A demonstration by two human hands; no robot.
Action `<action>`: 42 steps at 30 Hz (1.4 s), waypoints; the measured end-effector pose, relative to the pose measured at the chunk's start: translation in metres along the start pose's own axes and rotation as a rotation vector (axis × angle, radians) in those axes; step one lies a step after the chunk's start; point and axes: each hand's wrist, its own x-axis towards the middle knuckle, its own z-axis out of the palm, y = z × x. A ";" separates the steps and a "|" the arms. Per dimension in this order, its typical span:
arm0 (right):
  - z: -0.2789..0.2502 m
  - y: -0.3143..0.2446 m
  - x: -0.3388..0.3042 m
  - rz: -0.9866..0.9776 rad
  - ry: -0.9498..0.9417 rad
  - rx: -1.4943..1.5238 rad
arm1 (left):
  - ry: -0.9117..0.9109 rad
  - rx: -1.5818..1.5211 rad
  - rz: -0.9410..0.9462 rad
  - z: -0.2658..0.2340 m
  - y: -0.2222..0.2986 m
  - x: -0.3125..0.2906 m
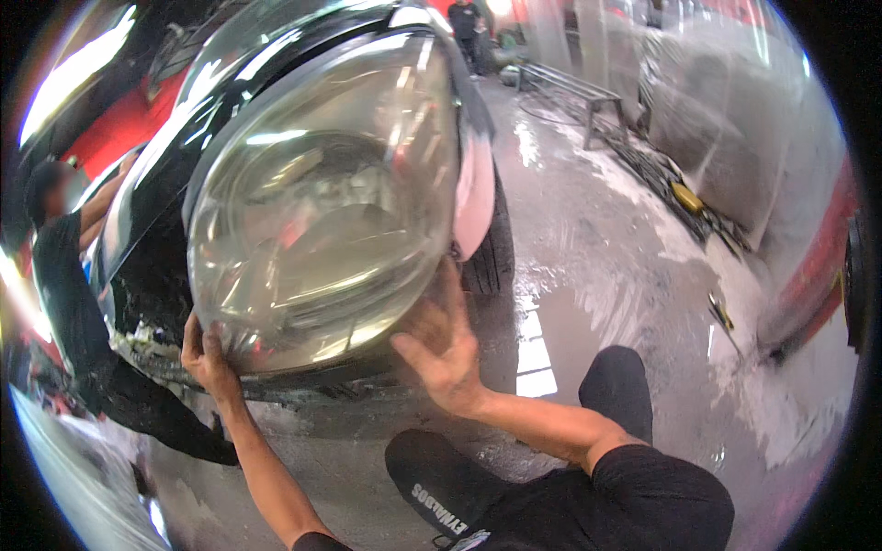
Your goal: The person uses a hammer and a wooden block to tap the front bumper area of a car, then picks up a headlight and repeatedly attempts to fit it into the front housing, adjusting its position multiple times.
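A large, hazy, teardrop-shaped headlight (322, 220) fills the middle of the view, set at the front corner of a dark car (147, 216). My left hand (211, 360) closes on its lower left edge, thumb against the lens and fingers partly hidden round the rim. At the lower right edge is my right hand (448, 354), fingers stretched upward and thumb spread apart, with the fingertips by the rim. Reflections streak across the lens, and its inner parts look dim through the haze.
A tyre (487, 243) shows right of the headlight, beside a pale pink panel (475, 197). Another person (69, 275) leans on the car at left. Someone stands far back. A metal bench (574, 87), plastic sheeting (717, 119) and loose tools (689, 197) line the right side. The floor (588, 285) looks wet.
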 end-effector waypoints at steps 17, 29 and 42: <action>0.024 -0.034 -0.032 -0.066 -0.173 -0.255 | -0.101 -0.084 -0.176 -0.048 -0.008 0.030; 0.002 -0.045 -0.079 -0.066 -0.158 -0.313 | -0.033 0.536 0.165 -0.104 0.014 0.000; -0.126 -0.091 -0.071 -0.201 0.270 -0.003 | -0.111 0.206 0.218 0.137 0.085 -0.129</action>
